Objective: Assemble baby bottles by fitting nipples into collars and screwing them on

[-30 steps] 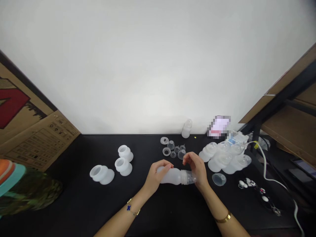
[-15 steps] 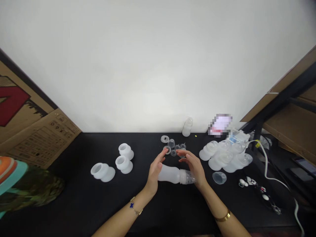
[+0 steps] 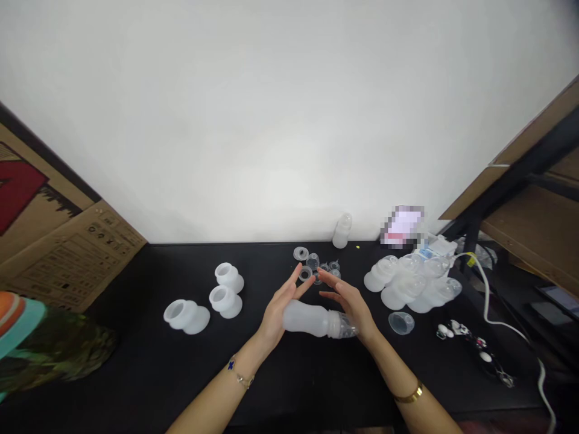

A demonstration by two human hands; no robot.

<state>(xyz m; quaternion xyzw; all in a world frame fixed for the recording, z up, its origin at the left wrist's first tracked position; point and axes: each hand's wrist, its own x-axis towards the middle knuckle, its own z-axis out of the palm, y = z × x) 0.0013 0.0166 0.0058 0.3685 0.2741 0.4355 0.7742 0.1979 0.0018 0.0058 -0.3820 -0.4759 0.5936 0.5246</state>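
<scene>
Bare forearms, thin chain bracelet with blue clover charm left, gold bangle right.

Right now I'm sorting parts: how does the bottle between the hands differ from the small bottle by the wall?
The bottle between the hands lies on its side; the small bottle by the wall stands upright. The first looks larger and sits between both open palms; the second is untouched. Both are frosted white plastic.

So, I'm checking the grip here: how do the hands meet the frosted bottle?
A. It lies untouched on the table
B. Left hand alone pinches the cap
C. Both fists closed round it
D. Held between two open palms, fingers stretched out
D: the bottle lies sideways between the left hand and right hand, both open with fingers extended.
</scene>
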